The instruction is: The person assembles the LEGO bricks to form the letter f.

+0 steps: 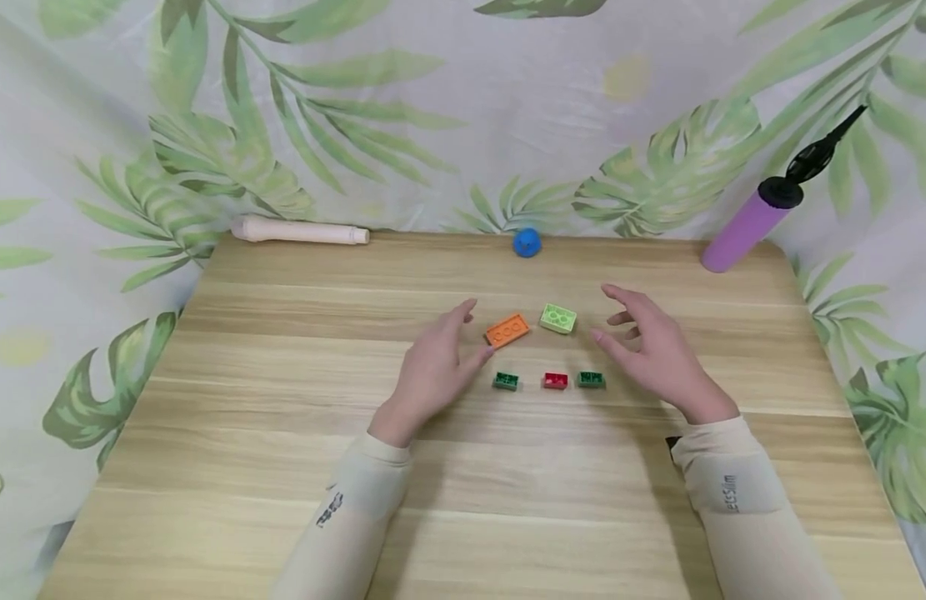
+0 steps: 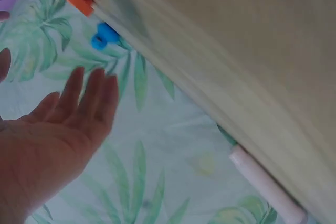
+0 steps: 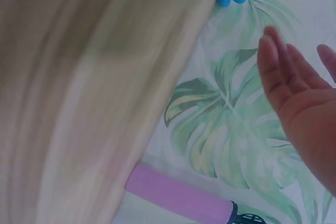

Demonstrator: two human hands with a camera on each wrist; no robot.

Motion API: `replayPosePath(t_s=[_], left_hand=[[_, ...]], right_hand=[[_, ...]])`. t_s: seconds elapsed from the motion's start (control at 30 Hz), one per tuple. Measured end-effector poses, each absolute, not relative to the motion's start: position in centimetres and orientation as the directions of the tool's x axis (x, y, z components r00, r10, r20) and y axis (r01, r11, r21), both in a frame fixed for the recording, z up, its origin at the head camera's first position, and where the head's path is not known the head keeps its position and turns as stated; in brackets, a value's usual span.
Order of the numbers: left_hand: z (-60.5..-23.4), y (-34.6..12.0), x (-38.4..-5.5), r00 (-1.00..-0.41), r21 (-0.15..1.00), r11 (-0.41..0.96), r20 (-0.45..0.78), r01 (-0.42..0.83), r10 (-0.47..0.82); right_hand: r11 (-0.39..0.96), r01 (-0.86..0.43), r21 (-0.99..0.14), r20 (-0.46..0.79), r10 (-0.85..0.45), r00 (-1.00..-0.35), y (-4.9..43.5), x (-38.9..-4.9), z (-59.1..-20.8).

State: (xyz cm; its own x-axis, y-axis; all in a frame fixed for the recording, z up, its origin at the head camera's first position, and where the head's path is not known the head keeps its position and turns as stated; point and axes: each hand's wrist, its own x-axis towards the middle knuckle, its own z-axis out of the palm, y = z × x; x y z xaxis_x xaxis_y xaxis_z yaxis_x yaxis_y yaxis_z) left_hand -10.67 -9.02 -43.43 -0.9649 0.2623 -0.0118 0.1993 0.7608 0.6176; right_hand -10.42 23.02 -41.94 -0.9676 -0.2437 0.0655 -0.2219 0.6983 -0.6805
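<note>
Your left hand (image 1: 435,368), right hand (image 1: 660,357): fingers relaxed, grasping nothing. Careless inward sweep of left could knock nearby orange toy brick (image 1: 508,331) into light-green brick (image 1: 558,318).

Left hand (image 1: 432,364) and right hand (image 1: 661,354) held apart on either side of the light green block (image 1: 558,319), fingers relaxed.

The left hand sits to the block's left and a little nearer the person, its fingers (image 2: 98,90) extended close together and its thumb (image 1: 473,364) spread toward the block. The right hand is closer in, to the block's right, with the index finger (image 1: 629,298) stretched out, the other fingers gently bent and the thumb (image 1: 615,350) tip just beside the block. Left forearm (image 1: 327,550) and right forearm (image 1: 766,554), in pale long sleeves (image 1: 733,475), slant inward from the block's near side, each cuff reaching the wrist (image 1: 393,423).
</note>
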Motion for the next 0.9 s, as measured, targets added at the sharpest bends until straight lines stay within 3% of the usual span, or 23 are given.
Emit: replayPosePath(t_s=[0.27, 0.9], left_hand=[[-43.7, -8.1, -10.3, -0.941, 0.738, 0.660, -0.111, 0.138, 0.320], [-44.3, -6.5, -9.5, -0.870, 0.677, 0.704, -0.196, 0.215, 0.453]], right_hand=[[0.638, -0.192, -0.746, 0.024, -0.262, -0.965, 23.0, -10.1, -42.8], [0.652, -0.167, -0.740, -0.099, -0.350, -0.931, 23.0, -9.2, -44.1]])
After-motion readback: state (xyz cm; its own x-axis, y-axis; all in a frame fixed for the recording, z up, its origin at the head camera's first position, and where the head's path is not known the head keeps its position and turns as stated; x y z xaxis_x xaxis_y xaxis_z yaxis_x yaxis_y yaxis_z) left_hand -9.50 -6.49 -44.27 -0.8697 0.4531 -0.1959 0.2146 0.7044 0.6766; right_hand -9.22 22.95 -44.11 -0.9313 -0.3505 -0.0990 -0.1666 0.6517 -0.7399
